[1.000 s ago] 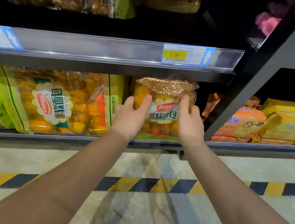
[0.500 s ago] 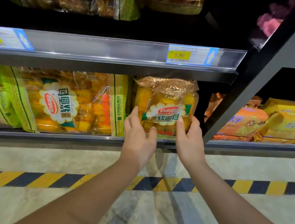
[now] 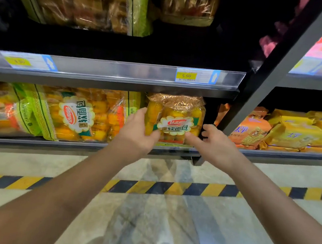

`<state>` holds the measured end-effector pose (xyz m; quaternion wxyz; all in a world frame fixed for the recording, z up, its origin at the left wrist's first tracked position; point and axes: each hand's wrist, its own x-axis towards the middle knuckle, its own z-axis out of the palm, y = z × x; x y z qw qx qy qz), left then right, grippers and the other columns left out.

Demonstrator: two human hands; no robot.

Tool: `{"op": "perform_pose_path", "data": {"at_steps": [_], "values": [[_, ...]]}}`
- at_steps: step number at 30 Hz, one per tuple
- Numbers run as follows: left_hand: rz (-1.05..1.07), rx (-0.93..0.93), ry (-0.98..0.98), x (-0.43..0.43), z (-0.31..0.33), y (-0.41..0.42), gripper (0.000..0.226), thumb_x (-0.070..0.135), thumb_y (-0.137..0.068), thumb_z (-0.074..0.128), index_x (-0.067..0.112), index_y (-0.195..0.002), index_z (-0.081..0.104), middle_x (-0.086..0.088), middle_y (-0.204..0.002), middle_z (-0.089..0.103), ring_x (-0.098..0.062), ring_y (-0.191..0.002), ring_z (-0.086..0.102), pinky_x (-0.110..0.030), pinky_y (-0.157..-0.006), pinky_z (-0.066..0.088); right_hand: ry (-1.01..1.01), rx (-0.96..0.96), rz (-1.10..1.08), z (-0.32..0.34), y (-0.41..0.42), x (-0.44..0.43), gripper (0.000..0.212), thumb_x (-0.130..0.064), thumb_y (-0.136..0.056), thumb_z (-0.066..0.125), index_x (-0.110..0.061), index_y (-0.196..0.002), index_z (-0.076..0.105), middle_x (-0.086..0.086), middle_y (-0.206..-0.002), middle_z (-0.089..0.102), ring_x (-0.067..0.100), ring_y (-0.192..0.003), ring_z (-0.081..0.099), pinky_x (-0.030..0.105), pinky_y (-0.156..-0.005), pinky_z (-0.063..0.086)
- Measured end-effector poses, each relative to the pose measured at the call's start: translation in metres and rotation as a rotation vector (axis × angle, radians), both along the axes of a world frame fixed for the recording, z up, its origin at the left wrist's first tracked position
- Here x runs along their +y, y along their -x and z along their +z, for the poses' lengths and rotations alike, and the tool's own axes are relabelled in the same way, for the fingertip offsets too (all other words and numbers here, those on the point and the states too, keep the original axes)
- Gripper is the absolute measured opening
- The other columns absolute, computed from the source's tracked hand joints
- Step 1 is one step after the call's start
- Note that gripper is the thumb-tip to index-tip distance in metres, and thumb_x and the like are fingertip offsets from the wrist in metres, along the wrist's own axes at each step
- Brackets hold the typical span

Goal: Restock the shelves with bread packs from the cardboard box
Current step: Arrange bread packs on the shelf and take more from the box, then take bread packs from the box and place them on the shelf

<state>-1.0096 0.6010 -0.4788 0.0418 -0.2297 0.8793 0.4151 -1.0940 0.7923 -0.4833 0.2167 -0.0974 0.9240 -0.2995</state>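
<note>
Left hand (image 3: 137, 131) grips the left edge of the soft bread pack (image 3: 176, 119), thumb across its front; my right hand (image 3: 214, 142), at its 3 o'clock, is spread loose, forefinger seemingly touching the lower corner. The pack stands upright on the lower shelf (image 3: 92, 147), at 3 o'clock of a larger bread bag (image 3: 75, 115). This one looks nearly placed. No cardboard box is in view, so what remains I cannot tell.

Bread pack (image 3: 174, 119): yellow, with a red-and-white label. Price tag (image 3: 197, 76): blue, yellow centre. Floor tape (image 3: 198, 189): yellow-and-black stripes.
</note>
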Motion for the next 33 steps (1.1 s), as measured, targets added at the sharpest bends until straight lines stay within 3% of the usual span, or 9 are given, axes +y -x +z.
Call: {"op": "perform_pose_path", "data": {"at_steps": [3,5,9,15,18,24,28,33], "values": [[-0.193,0.020,0.300,-0.007,0.060,-0.036,0.075,0.045,-0.099,0.059,0.022,-0.160,0.023,0.002,-0.160,0.030,-0.020,-0.146,0.031,-0.038,-0.115,0.034,0.051,0.072,0.077,0.071,-0.019,0.013,0.070,-0.059,-0.094,0.061,-0.021,-0.150,0.043,-0.001,-0.144,0.057,0.016,-0.127,0.056,0.037,-0.104,0.049],[-0.318,0.069,0.565,-0.010,0.105,-0.058,0.073,0.047,-0.096,0.057,0.016,-0.157,0.031,-0.006,-0.157,0.035,-0.024,-0.148,0.028,-0.039,-0.116,0.034,0.037,0.174,0.127,0.118,-0.035,0.017,0.066,-0.060,-0.092,0.062,-0.026,-0.147,0.047,-0.005,-0.138,0.058,0.013,-0.125,0.056,0.036,-0.102,0.049],[-0.352,0.029,0.803,-0.013,0.208,-0.086,0.072,0.053,-0.092,0.055,0.011,-0.149,0.044,-0.013,-0.150,0.044,-0.033,-0.145,0.034,-0.046,-0.115,0.039,-0.206,0.500,0.337,0.223,-0.066,0.010,0.065,-0.058,-0.091,0.063,-0.027,-0.145,0.049,-0.002,-0.133,0.056,0.021,-0.123,0.054,0.042,-0.096,0.051],[-0.304,0.034,0.860,-0.027,0.388,-0.125,0.076,0.058,-0.091,0.060,0.015,-0.151,0.043,-0.012,-0.156,0.038,-0.032,-0.148,0.030,-0.046,-0.117,0.038,-0.216,0.684,0.497,0.403,-0.105,-0.007,0.067,-0.047,-0.087,0.072,-0.018,-0.145,0.054,0.007,-0.133,0.059,0.029,-0.121,0.056,0.044,-0.095,0.052],[-0.275,0.051,0.915,-0.033,0.482,-0.143,0.074,0.056,-0.087,0.065,0.013,-0.146,0.049,-0.014,-0.150,0.045,-0.034,-0.141,0.040,-0.047,-0.107,0.046,-0.204,0.718,0.527,0.491,-0.121,-0.019,0.066,-0.046,-0.085,0.073,-0.015,-0.141,0.057,0.013,-0.134,0.059,0.033,-0.122,0.056,0.049,-0.096,0.051],[-0.183,0.093,0.925,-0.040,0.635,-0.187,0.079,0.049,-0.076,0.081,0.006,-0.138,0.057,-0.021,-0.142,0.053,-0.041,-0.135,0.046,-0.056,-0.100,0.050,-0.190,0.675,0.627,0.650,-0.160,-0.041,0.075,-0.055,-0.093,0.063,-0.027,-0.157,0.034,0.006,-0.158,0.038,0.026,-0.145,0.035,0.041,-0.116,0.034],[-0.047,0.052,0.905,-0.039,0.707,-0.227,0.080,0.052,-0.080,0.077,0.014,-0.145,0.050,-0.015,-0.151,0.044,-0.035,-0.143,0.035,-0.051,-0.113,0.038,-0.124,0.700,0.739,0.727,-0.190,-0.056,0.070,-0.054,-0.093,0.064,-0.029,-0.154,0.039,0.004,-0.154,0.040,0.026,-0.141,0.038,0.042,-0.112,0.035],[0.149,-0.014,0.951,-0.039,0.750,-0.284,0.079,0.059,-0.083,0.071,0.017,-0.146,0.047,-0.012,-0.155,0.040,-0.033,-0.146,0.032,-0.046,-0.118,0.032,-0.072,0.795,0.896,0.773,-0.215,-0.079,0.068,-0.055,-0.093,0.063,-0.029,-0.151,0.040,0.003,-0.151,0.042,0.026,-0.137,0.042,0.041,-0.110,0.038]]}}
